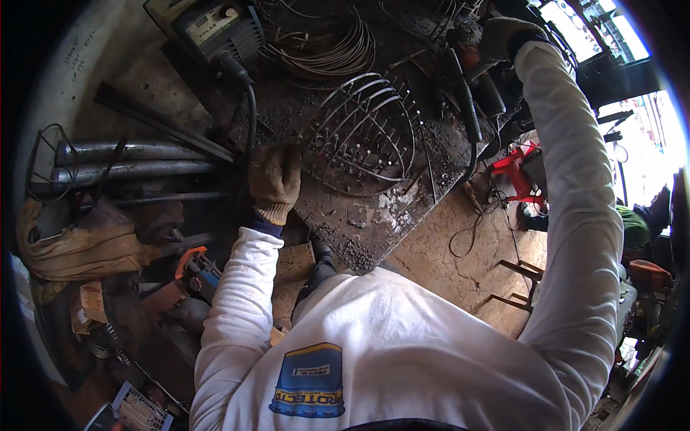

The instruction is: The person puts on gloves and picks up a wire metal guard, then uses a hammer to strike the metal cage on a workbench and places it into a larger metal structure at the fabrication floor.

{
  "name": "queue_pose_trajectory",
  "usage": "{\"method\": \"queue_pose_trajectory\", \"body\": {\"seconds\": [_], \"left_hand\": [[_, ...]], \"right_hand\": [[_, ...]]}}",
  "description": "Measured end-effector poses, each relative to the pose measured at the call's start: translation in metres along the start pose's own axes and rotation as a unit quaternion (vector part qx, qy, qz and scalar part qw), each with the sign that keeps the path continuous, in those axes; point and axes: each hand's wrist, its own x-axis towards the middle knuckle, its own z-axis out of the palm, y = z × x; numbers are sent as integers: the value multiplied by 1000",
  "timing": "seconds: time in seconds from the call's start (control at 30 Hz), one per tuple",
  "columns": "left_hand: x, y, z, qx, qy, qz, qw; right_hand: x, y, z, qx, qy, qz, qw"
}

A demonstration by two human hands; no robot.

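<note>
My left hand (275,181), in a tan knit glove, is closed at the left edge of a dark metal worktable (345,241). Its fingers curl out of sight, so I cannot make out whether anything is in them. To its right lies a rounded cage of welded metal rods (366,136). My right hand (505,39), gloved too, is stretched out to the table's far right corner. It is beside a dark and orange power tool (489,92) that looks like an angle grinder; its fingers are hidden. A ribbed black handle (466,97) with a cable lies close by.
A welding machine (215,32) stands at the far left, its thick cable running down beside the table. Behind the cage sits a coil of wire (338,54). Metal pipes (136,161) and a tan cloth (79,248) lie at left. A red stand-like object (516,176) is on the floor.
</note>
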Motion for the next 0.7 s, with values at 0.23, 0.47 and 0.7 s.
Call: {"method": "queue_pose_trajectory", "body": {"seconds": [0.23,0.47,0.7], "left_hand": [[6,7,7,-23,17,24,999],[8,13,-9,-14,10,10,1000],[6,6,-3,3,34,46,998]], "right_hand": [[-50,-23,-14,30,6,68,997],[-69,-94,35,5,173,216,961],[-98,-81,56,51,215,260,940]]}}
